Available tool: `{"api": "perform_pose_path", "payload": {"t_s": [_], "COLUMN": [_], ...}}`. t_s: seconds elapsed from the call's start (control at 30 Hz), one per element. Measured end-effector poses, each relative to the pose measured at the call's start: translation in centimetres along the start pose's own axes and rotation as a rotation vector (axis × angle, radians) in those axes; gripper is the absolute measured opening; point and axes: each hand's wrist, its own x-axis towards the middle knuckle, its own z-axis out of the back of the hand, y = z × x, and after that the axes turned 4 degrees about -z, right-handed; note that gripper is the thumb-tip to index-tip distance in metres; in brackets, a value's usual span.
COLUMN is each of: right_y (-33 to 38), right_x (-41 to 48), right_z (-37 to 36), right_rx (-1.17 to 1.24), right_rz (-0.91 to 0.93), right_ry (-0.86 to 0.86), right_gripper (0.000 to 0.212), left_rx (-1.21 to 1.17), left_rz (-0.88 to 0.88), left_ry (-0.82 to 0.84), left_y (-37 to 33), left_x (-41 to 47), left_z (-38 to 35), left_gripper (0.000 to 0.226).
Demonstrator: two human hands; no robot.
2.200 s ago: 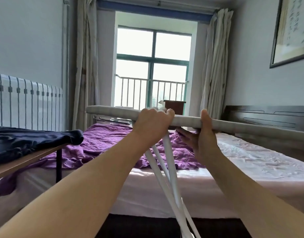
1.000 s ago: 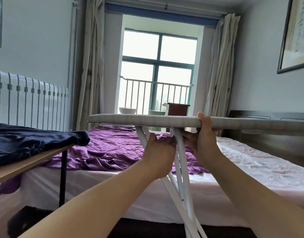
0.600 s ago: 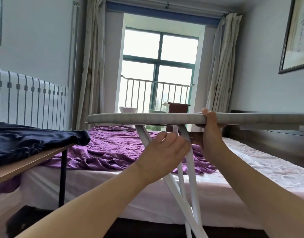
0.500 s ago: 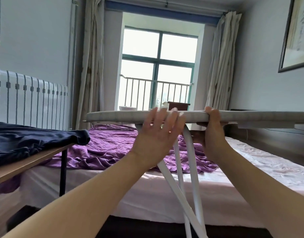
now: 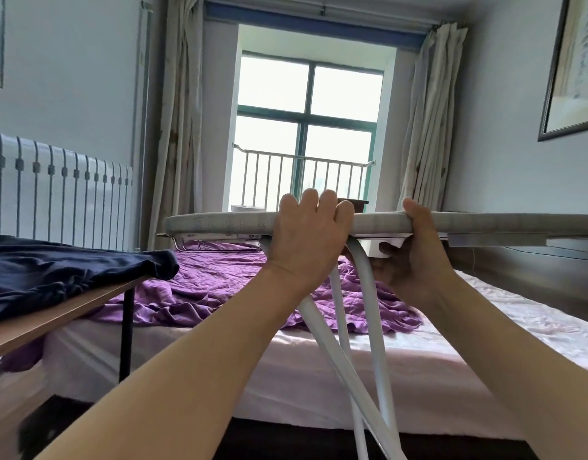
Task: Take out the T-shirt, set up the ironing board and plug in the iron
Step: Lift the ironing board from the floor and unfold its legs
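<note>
The grey-covered ironing board (image 5: pixel 219 221) lies level across the middle of the head view, seen edge-on, with its white crossed legs (image 5: pixel 362 343) slanting down to the floor. My left hand (image 5: pixel 307 240) grips the board's near edge, fingers curled over the top. My right hand (image 5: pixel 415 250) holds the same edge further right, thumb on top and fingers underneath. A dark navy T-shirt (image 5: pixel 63 270) lies crumpled on the wooden table (image 5: pixel 53 315) at the left. No iron is in sight.
A bed (image 5: pixel 319 376) with a crumpled purple sheet (image 5: pixel 219 287) stands right behind the board. A white radiator (image 5: pixel 60 200) lines the left wall. Curtains flank the window (image 5: pixel 306 127) straight ahead. A framed picture (image 5: pixel 571 68) hangs on the right wall.
My left hand let go of the white leg under the board, rose with fingers spread, and now grips the board's edge. My right hand kept its hold. The board has levelled out.
</note>
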Motion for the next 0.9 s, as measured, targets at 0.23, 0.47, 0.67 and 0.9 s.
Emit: {"api": "perform_pose_path", "payload": {"t_s": [0.23,0.47,0.67,0.9], "right_y": [-0.8,-2.0,-2.0,-2.6], "right_x": [0.6,0.8,0.5,1.3], "right_z": [-0.2,-0.7,-1.1,-2.3], "right_rx": [-0.03,-0.043,-0.107,-0.029], "right_rz": [-0.094,-0.176,-0.207,-0.178], "right_ry": [0.168,0.161,0.198,0.041], "right_gripper": [0.036,0.06,0.06,0.074], "left_rx": [0.004,-0.02,0.001,-0.01], "left_rz": [0.051,0.039,0.024,0.034], "left_ry": [-0.035,-0.093,-0.107,-0.159], "left_y": [0.8,1.6,2.1,2.0], "left_x": [-1.2,-2.4,-2.8,-2.6], "left_z": [-0.4,-0.6,-0.9,-1.2], "left_gripper": [0.026,0.027,0.025,0.024]}}
